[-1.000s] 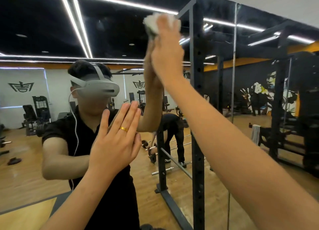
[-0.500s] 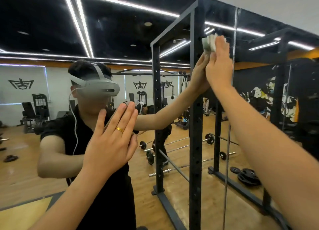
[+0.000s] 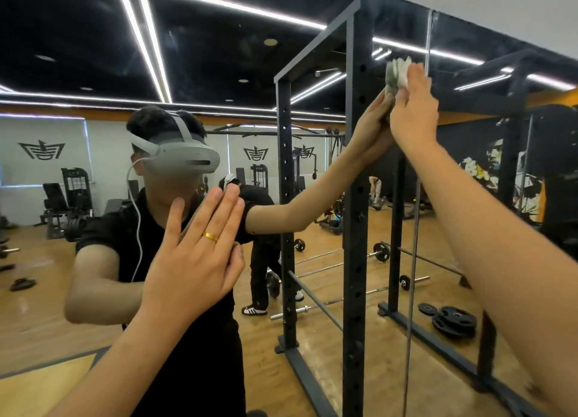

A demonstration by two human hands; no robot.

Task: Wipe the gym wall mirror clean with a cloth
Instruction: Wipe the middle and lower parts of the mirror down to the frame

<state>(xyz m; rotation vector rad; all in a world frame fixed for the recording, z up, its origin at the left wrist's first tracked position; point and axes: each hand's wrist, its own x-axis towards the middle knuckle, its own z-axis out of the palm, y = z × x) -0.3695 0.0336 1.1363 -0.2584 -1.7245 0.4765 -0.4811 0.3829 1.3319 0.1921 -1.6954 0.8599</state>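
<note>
Right hand high right, straight fingers pressing wadded cloth on mirror, beside panel seam. Left hand flat, fingers straight, braced on glass lower left. Risks: bare palm likely smudges glass; ungripped cloth could slip, fall.

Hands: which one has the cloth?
The right hand, raised high, presses the white cloth to the mirror; the left hand, wearing a ring, is flat and empty.

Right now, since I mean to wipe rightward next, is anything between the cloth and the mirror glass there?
Nothing visible. The right hand presses the cloth on the mirror, beside a vertical seam; the glass past it looks bare. The left hand rests flat, lower left.
</note>
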